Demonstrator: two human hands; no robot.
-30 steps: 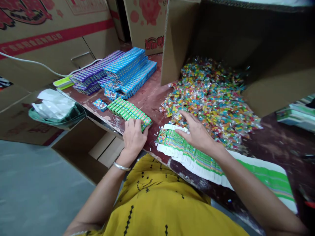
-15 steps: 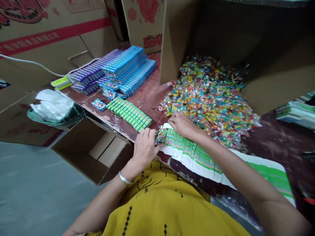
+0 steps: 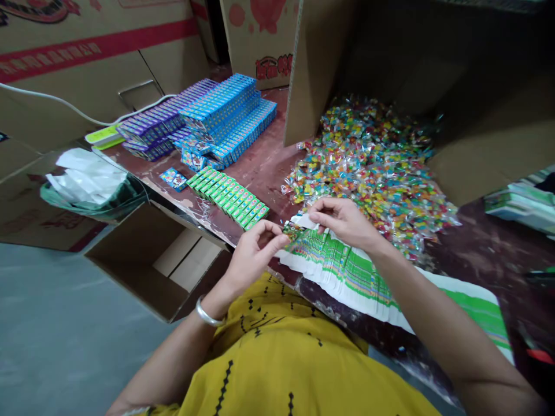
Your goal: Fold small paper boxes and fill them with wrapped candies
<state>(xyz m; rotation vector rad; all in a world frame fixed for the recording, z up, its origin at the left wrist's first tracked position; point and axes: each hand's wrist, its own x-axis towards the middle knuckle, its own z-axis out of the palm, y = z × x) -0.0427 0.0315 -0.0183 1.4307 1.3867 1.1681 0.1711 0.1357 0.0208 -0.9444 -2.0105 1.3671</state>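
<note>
A long fanned row of flat green-and-white cartons (image 3: pixel 342 268) lies along the table's near edge. At the row's left end, a green carton (image 3: pixel 296 234) with a colourful front sits between my hands. My left hand (image 3: pixel 255 254) is closed in a pinch at this carton's left edge. Beside its white flap, the thumb and fingers of my right hand (image 3: pixel 342 221) are pinched together. Finished-looking green boxes (image 3: pixel 229 196) stand in a slanting row left of my hands. Beyond my right hand spreads a heap of small clear packets of multicoloured sweets (image 3: pixel 373 167).
Stacked blue boxes (image 3: pixel 229 115) and purple boxes (image 3: pixel 160 124) stand at the back left, with one blue box (image 3: pixel 173 179) lying apart. An open cardboard box (image 3: pixel 130 266) sits below the table edge. A large carton (image 3: pixel 489 156) opens behind the sweets.
My left hand has drawn slightly left, and its fingers have curled into a pinch. My right hand has shifted a little right and turned, its thumb now showing. The view has moved slightly.
</note>
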